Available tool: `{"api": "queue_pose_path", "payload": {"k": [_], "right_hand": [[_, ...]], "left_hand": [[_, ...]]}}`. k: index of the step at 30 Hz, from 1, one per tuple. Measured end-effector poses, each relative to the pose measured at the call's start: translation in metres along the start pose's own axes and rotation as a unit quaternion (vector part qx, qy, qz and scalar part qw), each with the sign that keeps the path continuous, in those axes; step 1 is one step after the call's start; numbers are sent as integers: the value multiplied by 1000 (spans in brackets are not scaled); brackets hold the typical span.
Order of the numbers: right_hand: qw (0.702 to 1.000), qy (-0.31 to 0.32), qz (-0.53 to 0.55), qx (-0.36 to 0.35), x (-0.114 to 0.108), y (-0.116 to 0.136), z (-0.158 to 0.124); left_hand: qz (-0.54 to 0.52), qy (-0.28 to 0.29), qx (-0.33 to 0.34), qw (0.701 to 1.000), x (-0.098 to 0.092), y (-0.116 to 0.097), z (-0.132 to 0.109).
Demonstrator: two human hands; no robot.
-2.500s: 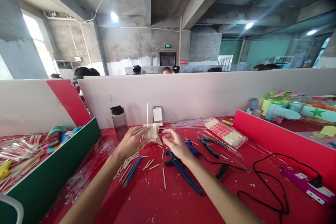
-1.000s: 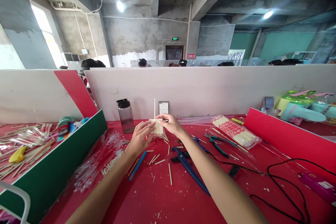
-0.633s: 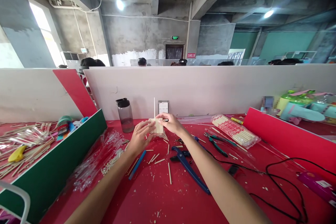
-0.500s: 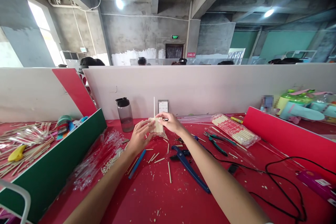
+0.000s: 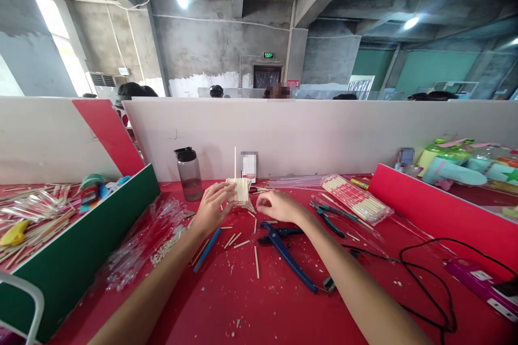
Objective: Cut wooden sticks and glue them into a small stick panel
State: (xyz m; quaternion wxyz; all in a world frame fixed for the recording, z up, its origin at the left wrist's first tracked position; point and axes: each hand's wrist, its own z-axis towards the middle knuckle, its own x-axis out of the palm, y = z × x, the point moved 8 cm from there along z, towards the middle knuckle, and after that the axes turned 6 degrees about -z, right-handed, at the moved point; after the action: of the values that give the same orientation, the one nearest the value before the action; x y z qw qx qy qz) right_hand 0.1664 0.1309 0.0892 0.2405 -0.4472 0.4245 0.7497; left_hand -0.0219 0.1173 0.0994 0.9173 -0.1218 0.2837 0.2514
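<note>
A small model made of wooden sticks [image 5: 240, 192] stands on the red table [image 5: 263, 307], with one thin stick rising straight up from it. My left hand [image 5: 212, 207] has its fingers closed on the model's left side. A little to the right of the model, my right hand [image 5: 279, 206] hovers low over the table with its fingers curled; it is motion-blurred and I cannot see anything in it. Blue-handled cutters [image 5: 285, 250] lie just under and in front of my right hand. Cut stick pieces [image 5: 256, 261] lie scattered between my arms.
A dark water bottle [image 5: 188, 173] and a small timer [image 5: 249, 166] stand by the white partition [image 5: 324, 135]. Green pliers [image 5: 328, 218], a pack of sticks [image 5: 356, 202], a black cable [image 5: 424, 275] and a purple power strip [image 5: 481, 283] lie right. Plastic wrappers [image 5: 145, 242] and a green divider [image 5: 81, 253] are left.
My right hand has come off the top of the stick model and dropped to the right, toward the blue cutters. My left hand stays on the model.
</note>
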Motion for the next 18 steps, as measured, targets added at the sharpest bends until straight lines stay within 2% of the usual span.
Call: {"api": "queue_pose_path", "payload": {"k": [1, 3, 7, 10, 12, 15, 18], "right_hand": [[998, 40, -47, 11, 9, -1, -7], [990, 67, -121, 37, 20, -3, -14], [985, 31, -152, 69, 31, 2, -6], [989, 44, -131, 45, 39, 14, 2], [990, 83, -116, 12, 43, 24, 1], [977, 180, -104, -49, 51, 41, -12], [956, 242, -155, -63, 59, 53, -26]], "left_hand": [[0, -1, 0, 1000, 0, 0, 0], [0, -2, 0, 1000, -1, 0, 0], [0, 2, 3, 1000, -1, 0, -1], [-2, 2, 1, 1000, -1, 1, -1], [-1, 2, -1, 1000, -1, 0, -1], [0, 1, 0, 1000, -2, -1, 0], [1, 2, 1, 1000, -2, -2, 1]]}}
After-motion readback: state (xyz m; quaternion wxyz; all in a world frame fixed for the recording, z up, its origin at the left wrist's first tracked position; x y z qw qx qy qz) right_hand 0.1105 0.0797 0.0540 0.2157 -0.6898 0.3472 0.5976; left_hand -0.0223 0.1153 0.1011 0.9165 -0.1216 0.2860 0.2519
